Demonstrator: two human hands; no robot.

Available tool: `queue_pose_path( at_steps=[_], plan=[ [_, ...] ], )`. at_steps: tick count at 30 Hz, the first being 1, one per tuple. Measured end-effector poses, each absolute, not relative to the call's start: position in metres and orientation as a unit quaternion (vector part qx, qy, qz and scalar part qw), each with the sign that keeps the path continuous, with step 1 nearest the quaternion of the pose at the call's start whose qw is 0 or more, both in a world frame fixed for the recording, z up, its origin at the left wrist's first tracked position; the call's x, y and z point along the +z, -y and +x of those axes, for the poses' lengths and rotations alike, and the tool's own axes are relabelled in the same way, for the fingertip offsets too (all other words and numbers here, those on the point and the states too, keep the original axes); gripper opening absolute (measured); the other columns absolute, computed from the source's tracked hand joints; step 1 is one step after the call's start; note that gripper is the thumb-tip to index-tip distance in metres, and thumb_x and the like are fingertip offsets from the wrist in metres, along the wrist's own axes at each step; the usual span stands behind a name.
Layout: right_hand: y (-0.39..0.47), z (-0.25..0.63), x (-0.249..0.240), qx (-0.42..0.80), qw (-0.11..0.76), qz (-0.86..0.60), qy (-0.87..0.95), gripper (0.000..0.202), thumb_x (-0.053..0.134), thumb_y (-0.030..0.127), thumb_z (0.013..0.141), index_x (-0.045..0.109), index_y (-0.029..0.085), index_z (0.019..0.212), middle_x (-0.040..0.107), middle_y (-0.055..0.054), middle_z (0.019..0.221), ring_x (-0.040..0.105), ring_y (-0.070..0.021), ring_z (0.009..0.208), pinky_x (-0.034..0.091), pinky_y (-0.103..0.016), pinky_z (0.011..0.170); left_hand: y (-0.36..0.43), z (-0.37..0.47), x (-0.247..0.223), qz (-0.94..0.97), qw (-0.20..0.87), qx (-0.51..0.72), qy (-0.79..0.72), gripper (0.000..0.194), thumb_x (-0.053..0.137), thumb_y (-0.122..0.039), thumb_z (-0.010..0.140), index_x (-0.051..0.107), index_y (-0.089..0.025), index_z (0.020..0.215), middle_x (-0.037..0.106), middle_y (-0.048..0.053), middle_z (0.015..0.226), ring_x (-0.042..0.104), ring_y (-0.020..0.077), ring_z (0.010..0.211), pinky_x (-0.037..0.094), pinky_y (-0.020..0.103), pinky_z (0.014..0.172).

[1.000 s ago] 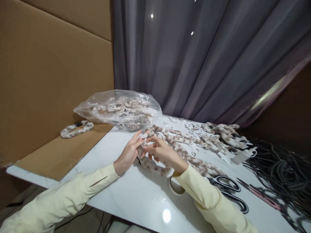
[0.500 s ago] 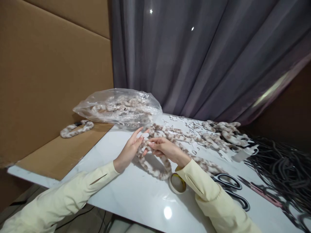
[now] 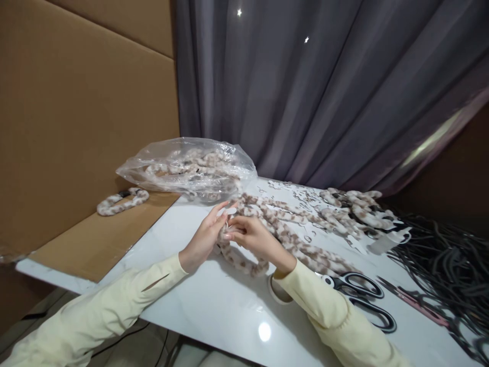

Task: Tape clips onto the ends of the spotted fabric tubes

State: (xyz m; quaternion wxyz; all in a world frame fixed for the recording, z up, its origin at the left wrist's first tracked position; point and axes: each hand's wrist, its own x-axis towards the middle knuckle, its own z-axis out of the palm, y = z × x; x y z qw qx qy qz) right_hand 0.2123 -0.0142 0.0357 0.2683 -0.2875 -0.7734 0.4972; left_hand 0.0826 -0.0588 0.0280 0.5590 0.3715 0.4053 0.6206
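Between my hands is a looped, fluffy white-and-brown plush strap [image 3: 244,266], its lower curve hanging just over the table. My left hand [image 3: 204,234] is closed around its upper left part, and a small white flat piece [image 3: 231,210] shows at the fingertips. From the right, my right hand [image 3: 255,238] pinches the same strap, fingers bent close to the left thumb. What lies exactly between the fingertips is partly hidden. Behind the hands, more fluffy strips [image 3: 290,229] stretch across the table. A roll of tape [image 3: 278,294] lies partly under my right sleeve.
A clear plastic bag [image 3: 187,163] of plush loops stands at the back. One finished-looking loop [image 3: 122,202] rests on cardboard [image 3: 95,239] at left. To the right are scissors [image 3: 362,295], pink-handled scissors [image 3: 420,306], a white bottle [image 3: 387,242], black cords [image 3: 446,265] and more plush loops [image 3: 362,206].
My right hand has turned and shifted slightly, its fingers now curled over the strap close to my left thumb. The hanging loop has risen a little. The view has shifted slightly.
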Motion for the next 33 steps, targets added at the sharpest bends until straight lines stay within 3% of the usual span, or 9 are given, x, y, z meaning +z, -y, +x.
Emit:
queue_pose_path(
  at_steps=[3, 6, 10, 13, 18, 21, 28, 31, 33],
  plan=[
    [0.012, 0.214, 0.037, 0.57, 0.251, -0.282, 0.73, 0.029, 0.07, 0.038, 0.067, 0.061, 0.014, 0.082, 0.059, 0.001, 0.064, 0.05, -0.0103, 0.05, 0.042, -0.023, 0.051, 0.059, 0.083, 0.03, 0.362, 0.582, 0.609, -0.4, 0.043, 0.059, -0.027, 0.083, 0.05, -0.021, 0.124, 0.057, 0.009, 0.124, 0.064, 0.0183, 0.081, 0.052, 0.023, 0.058],
    [0.013, 0.213, 0.036, 0.54, 0.273, -0.283, 0.744, 0.024, 0.065, 0.034, 0.073, 0.061, 0.013, 0.085, 0.058, 0.001, 0.061, 0.05, -0.0104, 0.049, 0.043, -0.024, 0.052, 0.06, 0.083, 0.031, 0.365, 0.591, 0.607, -0.385, 0.042, 0.057, -0.028, 0.084, 0.048, -0.023, 0.125, 0.055, 0.009, 0.126, 0.063, 0.0133, 0.064, 0.051, 0.023, 0.05],
    [0.018, 0.211, 0.032, 0.405, 0.308, -0.292, 0.81, 0.017, 0.056, 0.03, 0.081, 0.063, 0.015, 0.087, 0.051, 0.004, 0.049, 0.046, -0.0109, 0.046, 0.037, -0.023, 0.052, 0.059, 0.082, 0.03, 0.343, 0.586, 0.633, -0.371, 0.031, 0.055, -0.022, 0.085, 0.055, -0.022, 0.116, 0.05, 0.006, 0.133, 0.062, 0.0169, 0.094, 0.051, 0.018, 0.06],
    [0.021, 0.209, 0.028, 0.338, 0.33, -0.297, 0.83, 0.017, 0.052, 0.03, 0.084, 0.063, 0.017, 0.082, 0.051, 0.002, 0.049, 0.046, -0.012, 0.046, 0.036, -0.023, 0.052, 0.056, 0.08, 0.03, 0.325, 0.593, 0.648, -0.351, 0.027, 0.054, -0.019, 0.086, 0.057, -0.022, 0.112, 0.049, 0.005, 0.135, 0.05, 0.0198, 0.118, 0.051, 0.019, 0.072],
    [0.02, 0.208, 0.025, 0.266, 0.386, -0.313, 0.826, 0.018, 0.046, 0.029, 0.087, 0.061, 0.02, 0.083, 0.059, -0.004, 0.065, 0.05, -0.0153, 0.054, 0.037, -0.025, 0.056, 0.054, 0.079, 0.03, 0.298, 0.607, 0.657, -0.333, 0.024, 0.049, -0.015, 0.088, 0.058, -0.017, 0.11, 0.053, 0.008, 0.13, 0.053, 0.02, 0.115, 0.048, 0.024, 0.084],
    [0.019, 0.208, 0.028, 0.329, 0.381, -0.315, 0.805, 0.016, 0.049, 0.03, 0.085, 0.061, 0.019, 0.081, 0.058, -0.002, 0.061, 0.048, -0.014, 0.052, 0.037, -0.025, 0.054, 0.054, 0.081, 0.029, 0.301, 0.608, 0.656, -0.33, 0.023, 0.048, -0.014, 0.088, 0.057, -0.016, 0.109, 0.054, 0.01, 0.129, 0.057, 0.0187, 0.107, 0.048, 0.025, 0.084],
    [0.011, 0.213, 0.037, 0.689, 0.278, -0.277, 0.609, 0.026, 0.067, 0.036, 0.071, 0.059, 0.017, 0.088, 0.057, 0.003, 0.055, 0.038, -0.0071, 0.04, 0.03, -0.02, 0.041, 0.058, 0.08, 0.026, 0.391, 0.573, 0.635, -0.34, 0.033, 0.052, -0.025, 0.088, 0.048, -0.024, 0.121, 0.05, 0.007, 0.133, 0.062, 0.0192, 0.091, 0.051, 0.026, 0.069],
    [0.011, 0.213, 0.038, 0.698, 0.266, -0.291, 0.597, 0.025, 0.066, 0.031, 0.071, 0.059, 0.016, 0.089, 0.058, 0.003, 0.055, 0.038, -0.0063, 0.039, 0.031, -0.02, 0.041, 0.059, 0.08, 0.024, 0.435, 0.559, 0.61, -0.356, 0.042, 0.054, -0.029, 0.086, 0.043, -0.026, 0.127, 0.052, 0.008, 0.13, 0.063, 0.0141, 0.067, 0.051, 0.027, 0.065],
    [0.014, 0.212, 0.036, 0.625, 0.285, -0.31, 0.658, 0.02, 0.059, 0.03, 0.077, 0.058, 0.015, 0.09, 0.056, 0.003, 0.053, 0.041, -0.0075, 0.04, 0.033, -0.02, 0.042, 0.059, 0.081, 0.023, 0.441, 0.556, 0.604, -0.363, 0.044, 0.056, -0.03, 0.085, 0.042, -0.025, 0.127, 0.054, 0.008, 0.128, 0.063, 0.0136, 0.066, 0.051, 0.026, 0.064]
  ],
)
